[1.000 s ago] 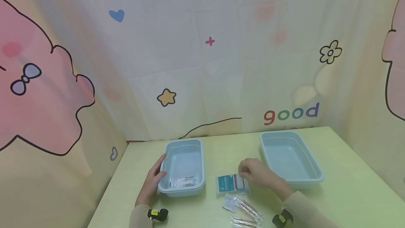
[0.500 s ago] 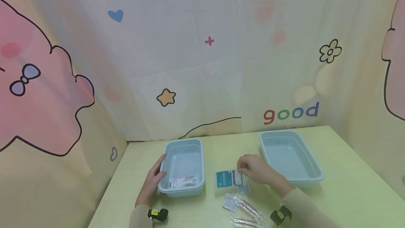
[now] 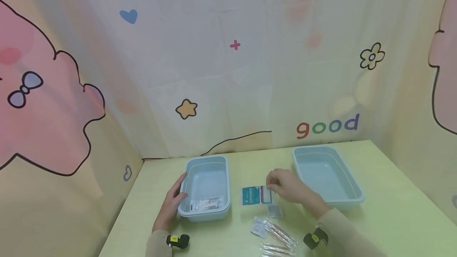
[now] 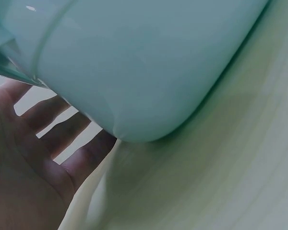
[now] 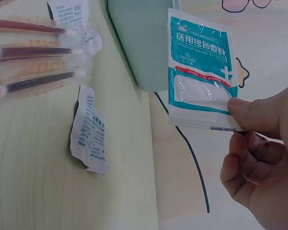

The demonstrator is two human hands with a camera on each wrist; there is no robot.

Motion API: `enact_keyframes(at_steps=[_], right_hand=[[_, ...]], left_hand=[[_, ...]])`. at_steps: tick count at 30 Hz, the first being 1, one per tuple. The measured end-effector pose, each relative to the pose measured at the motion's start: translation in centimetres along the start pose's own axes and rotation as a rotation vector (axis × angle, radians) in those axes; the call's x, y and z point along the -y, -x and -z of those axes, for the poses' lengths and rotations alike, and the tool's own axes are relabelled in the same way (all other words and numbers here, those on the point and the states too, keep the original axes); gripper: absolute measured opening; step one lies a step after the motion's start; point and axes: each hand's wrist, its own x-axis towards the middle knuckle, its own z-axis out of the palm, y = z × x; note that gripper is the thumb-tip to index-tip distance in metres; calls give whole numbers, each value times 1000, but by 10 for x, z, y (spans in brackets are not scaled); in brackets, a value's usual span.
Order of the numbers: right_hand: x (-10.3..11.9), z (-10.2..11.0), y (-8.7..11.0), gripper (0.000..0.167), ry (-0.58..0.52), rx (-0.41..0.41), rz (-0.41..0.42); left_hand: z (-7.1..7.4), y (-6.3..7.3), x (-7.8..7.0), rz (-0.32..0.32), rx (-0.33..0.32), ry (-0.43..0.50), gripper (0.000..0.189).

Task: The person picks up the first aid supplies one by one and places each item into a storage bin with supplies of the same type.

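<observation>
My left hand (image 3: 172, 202) holds the side of a light blue plastic basin (image 3: 229, 193), thumb over its rim. In the left wrist view the fingers (image 4: 62, 132) reach along the basin's outer wall (image 4: 134, 72). Several small clear-and-white packets (image 3: 210, 204) lie in that basin. My right hand (image 3: 289, 185) pinches a teal and white medical gauze dressing packet (image 3: 254, 196) by one end, above the table. In the right wrist view the thumb presses the corner of the gauze packet (image 5: 199, 72), other fingers curled behind.
A second light blue basin (image 3: 323, 173) stands at the right. On the table (image 3: 246, 169) lie a small white packet (image 3: 275, 211), another printed packet (image 3: 259, 227), and clear-wrapped swabs with dark reddish tubes (image 3: 280, 235). A patterned curtain (image 3: 228, 90) closes the back.
My right hand has lifted the gauze packet and carried it slightly left and away from me, uncovering the small white packet. The left hand stays on the basin.
</observation>
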Motion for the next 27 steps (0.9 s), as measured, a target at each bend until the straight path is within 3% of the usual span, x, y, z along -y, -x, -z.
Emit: enact_keyframes(at_steps=[27], right_hand=[[18,11,-13,9,-10,-86,-1]], left_hand=[[1,2,-1,12,0,-6,67]])
